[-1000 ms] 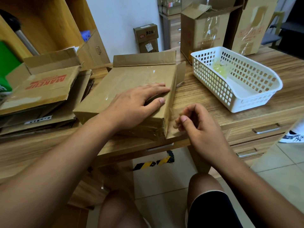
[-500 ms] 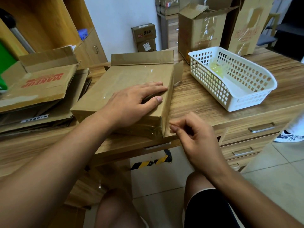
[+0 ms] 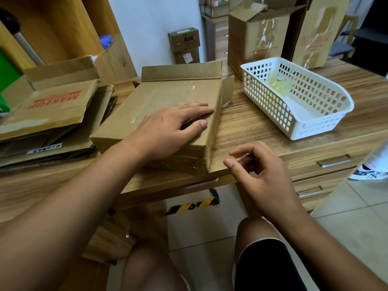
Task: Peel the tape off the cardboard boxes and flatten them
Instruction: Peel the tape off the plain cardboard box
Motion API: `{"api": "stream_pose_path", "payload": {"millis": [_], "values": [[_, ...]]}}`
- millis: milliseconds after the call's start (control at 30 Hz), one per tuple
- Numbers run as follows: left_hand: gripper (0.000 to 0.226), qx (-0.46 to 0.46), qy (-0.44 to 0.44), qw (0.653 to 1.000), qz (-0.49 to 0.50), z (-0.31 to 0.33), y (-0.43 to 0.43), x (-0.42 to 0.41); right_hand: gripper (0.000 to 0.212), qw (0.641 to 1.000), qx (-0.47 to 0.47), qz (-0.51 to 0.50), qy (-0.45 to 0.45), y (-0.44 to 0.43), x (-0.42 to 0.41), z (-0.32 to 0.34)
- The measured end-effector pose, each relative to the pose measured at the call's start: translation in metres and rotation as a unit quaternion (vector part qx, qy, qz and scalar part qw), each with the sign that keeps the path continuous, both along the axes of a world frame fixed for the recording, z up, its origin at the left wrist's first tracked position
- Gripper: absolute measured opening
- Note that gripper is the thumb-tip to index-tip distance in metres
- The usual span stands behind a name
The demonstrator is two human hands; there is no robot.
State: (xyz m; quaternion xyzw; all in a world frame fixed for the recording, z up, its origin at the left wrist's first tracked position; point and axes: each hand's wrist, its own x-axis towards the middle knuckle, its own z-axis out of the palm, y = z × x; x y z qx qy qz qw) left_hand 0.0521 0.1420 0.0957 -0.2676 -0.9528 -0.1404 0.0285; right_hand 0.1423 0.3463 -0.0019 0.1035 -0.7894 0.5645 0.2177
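A shallow brown cardboard box point(image 3: 168, 95) lies on the wooden desk point(image 3: 252, 127), its far flaps open. Clear tape point(image 3: 180, 164) shines on its near face by the front right corner. My left hand point(image 3: 168, 131) rests flat on the box top near the right edge, fingers straight, pressing it down. My right hand point(image 3: 262, 177) hovers just right of that front corner, off the desk edge. Its thumb and fingers are loosely curled and apart, and I see nothing held between them.
A stack of flattened boxes point(image 3: 52, 110) lies at the left. A white plastic basket point(image 3: 323, 127) with a wad of yellowish tape point(image 3: 277, 85) stands at the right. Two tall taped boxes point(image 3: 258, 40) stand behind it. Desk drawers point(image 3: 333, 160) are below right.
My right hand's pinched fingertips at the box's front right corner have come apart, and the hand has drawn slightly right, away from the box. My left hand stays pressed on top.
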Motion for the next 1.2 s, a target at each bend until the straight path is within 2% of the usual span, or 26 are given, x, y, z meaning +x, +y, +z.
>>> {"api": "stream_pose_path", "payload": {"millis": [100, 200, 367, 567, 667, 833, 1000, 1100, 1133, 1200], "values": [[0.052, -0.005, 0.003, 1.0, 0.001, -0.002, 0.0, -0.001, 0.019, 1.0, -0.016, -0.001, -0.005, -0.003, -0.005, 0.001], [0.052, -0.007, 0.007, 1.0, 0.004, -0.003, 0.0, -0.002, 0.016, 0.999, -0.026, -0.004, -0.024, -0.003, -0.008, 0.0], [0.051, -0.002, 0.01, 1.0, -0.001, -0.002, -0.002, -0.002, 0.019, 0.997, -0.069, 0.036, 0.017, -0.008, 0.003, -0.004], [0.045, 0.004, 0.013, 1.0, -0.005, -0.003, -0.003, -0.004, 0.001, 0.996, -0.046, 0.071, 0.044, -0.008, 0.026, -0.015], [0.047, 0.002, 0.012, 1.0, -0.004, -0.004, -0.002, -0.003, 0.002, 0.996, -0.023, 0.064, 0.059, -0.009, 0.03, -0.012], [0.051, 0.001, 0.007, 1.0, -0.001, -0.003, -0.001, -0.003, 0.02, 0.998, -0.031, 0.043, 0.044, -0.007, 0.025, -0.009], [0.051, 0.003, 0.015, 1.0, 0.002, -0.003, 0.0, -0.002, 0.025, 1.0, -0.006, 0.018, 0.01, -0.004, 0.016, -0.007], [0.047, 0.019, 0.03, 0.999, 0.0, -0.004, -0.001, -0.001, 0.057, 0.998, -0.017, 0.051, -0.013, -0.001, 0.01, -0.003], [0.045, 0.029, 0.036, 0.999, 0.0, -0.005, -0.002, -0.001, 0.06, 0.998, -0.003, 0.056, -0.01, 0.0, 0.008, -0.001], [0.041, 0.056, 0.058, 0.997, -0.004, -0.007, -0.004, -0.001, 0.051, 0.997, 0.05, 0.057, 0.009, 0.002, 0.005, 0.002]]}}
